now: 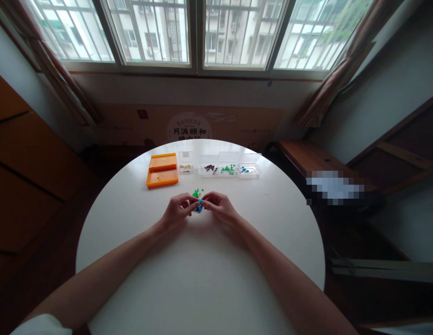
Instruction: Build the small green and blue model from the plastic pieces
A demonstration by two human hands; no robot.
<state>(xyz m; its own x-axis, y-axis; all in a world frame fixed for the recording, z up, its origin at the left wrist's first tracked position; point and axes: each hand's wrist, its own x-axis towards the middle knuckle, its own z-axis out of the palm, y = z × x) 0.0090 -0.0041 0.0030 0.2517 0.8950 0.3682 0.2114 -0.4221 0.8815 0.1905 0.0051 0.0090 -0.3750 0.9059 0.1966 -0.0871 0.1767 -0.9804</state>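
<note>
Near the middle of the white table, my left hand (183,204) and my right hand (219,204) meet fingertip to fingertip. Between them they pinch a small blue plastic piece (200,201); its exact shape is too small to make out. Just below it show more blue and dark bits (198,209), partly covered by the fingers, and I cannot tell whether these are joined to it or lie on the table. A loose group of small green pieces (196,192) lies right beyond my fingertips.
Behind the hands stands an orange two-level tray (162,179) with tiny yellowish bits on it. To its right are clear lidded boxes holding cream pieces (186,166), dark brown pieces (211,168), green pieces (228,169) and blue pieces (244,170). The round white table (202,279) has a curved edge.
</note>
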